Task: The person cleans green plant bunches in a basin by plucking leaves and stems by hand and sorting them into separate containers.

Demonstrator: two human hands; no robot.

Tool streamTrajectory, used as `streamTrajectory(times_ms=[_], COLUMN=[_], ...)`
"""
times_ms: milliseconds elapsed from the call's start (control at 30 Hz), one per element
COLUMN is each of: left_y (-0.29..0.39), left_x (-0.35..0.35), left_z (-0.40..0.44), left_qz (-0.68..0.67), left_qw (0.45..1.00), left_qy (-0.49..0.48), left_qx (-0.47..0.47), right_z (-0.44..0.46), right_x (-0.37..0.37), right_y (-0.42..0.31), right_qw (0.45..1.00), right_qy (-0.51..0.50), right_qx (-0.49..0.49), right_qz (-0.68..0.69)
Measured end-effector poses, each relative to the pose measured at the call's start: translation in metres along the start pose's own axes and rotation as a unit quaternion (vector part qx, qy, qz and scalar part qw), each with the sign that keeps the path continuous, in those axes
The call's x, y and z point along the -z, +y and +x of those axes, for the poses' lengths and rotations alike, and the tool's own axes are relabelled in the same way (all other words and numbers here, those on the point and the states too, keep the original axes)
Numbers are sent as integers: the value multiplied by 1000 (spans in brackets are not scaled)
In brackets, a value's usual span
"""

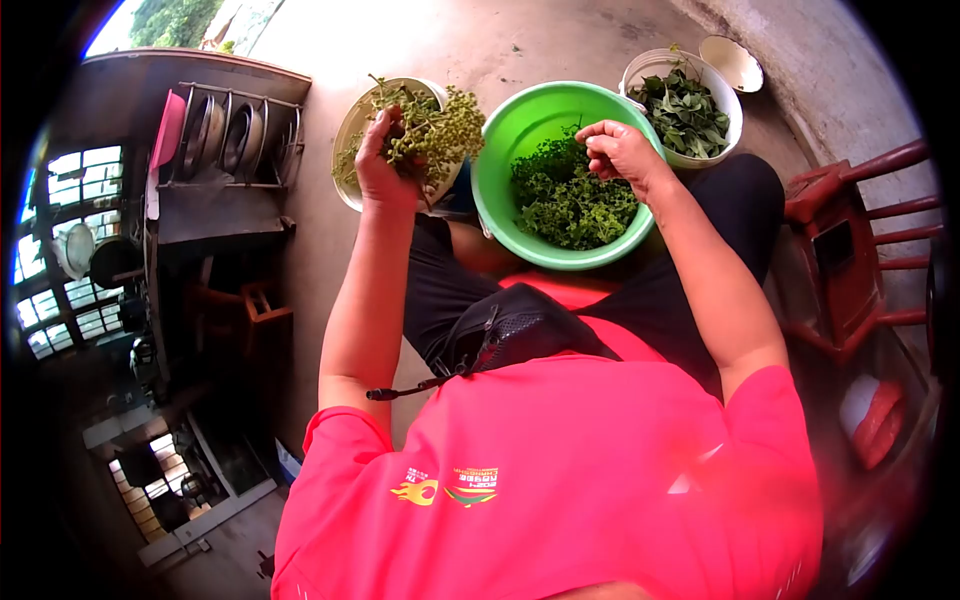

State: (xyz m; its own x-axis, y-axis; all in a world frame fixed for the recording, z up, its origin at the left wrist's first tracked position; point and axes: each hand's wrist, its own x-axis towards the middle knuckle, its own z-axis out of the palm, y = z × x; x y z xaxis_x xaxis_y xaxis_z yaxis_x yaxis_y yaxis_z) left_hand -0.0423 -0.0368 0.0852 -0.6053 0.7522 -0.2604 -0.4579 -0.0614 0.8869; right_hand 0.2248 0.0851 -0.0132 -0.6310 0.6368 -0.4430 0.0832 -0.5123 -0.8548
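My left hand is closed around a bunch of green stalks with small round berries, held up over a pale basin. More of the same stalks lie in that basin, partly hidden by the bunch. Above the right side of a bright green tub, my right hand has its fingers curled together. Whatever is between those fingertips is too small to make out. Loose green sprigs and leaves cover the bottom of the tub, which stands between my knees.
A white bucket of dark green leaves stands beyond my right hand, with a pale bowl behind it. To the right is a reddish-brown wooden chair. A rack with metal pans and a pink basin stands on the left.
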Motion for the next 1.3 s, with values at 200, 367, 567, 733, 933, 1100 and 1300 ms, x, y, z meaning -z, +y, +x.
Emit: streamTrajectory(times_ms=[200, 367, 567, 733, 933, 1100, 1300], left_y=[46, 50, 21, 10, 45, 8, -97], left_x=[41, 101, 116, 130, 112, 58, 19], left_z=[42, 91, 70, 57, 47, 22, 2], left_qz=[177, 601, 779, 794, 694, 615, 600], left_qw=[977, 792, 626, 594, 635, 720, 725], left_qy=[81, 11, -41, -43, 128, -63, -263], left_qx=[-90, -108, 9, -122, -315, -317, -214], right_z=[2, 4, 7, 6, 8, 9, 7], right_x=[-1, -4, -1, -3, -2, 4, 11], right_y=[1, 2, 6, 5, -1, 1, -2], right_qw=[1000, 1000, 999, 999, 1000, 1000, 999], right_qy=[3, 10, 6, 8, 6, 25, 46], right_qx=[-3, -4, -22, -26, -12, 16, 9], right_qz=[-11, -27, -36, -26, -19, -9, 8])
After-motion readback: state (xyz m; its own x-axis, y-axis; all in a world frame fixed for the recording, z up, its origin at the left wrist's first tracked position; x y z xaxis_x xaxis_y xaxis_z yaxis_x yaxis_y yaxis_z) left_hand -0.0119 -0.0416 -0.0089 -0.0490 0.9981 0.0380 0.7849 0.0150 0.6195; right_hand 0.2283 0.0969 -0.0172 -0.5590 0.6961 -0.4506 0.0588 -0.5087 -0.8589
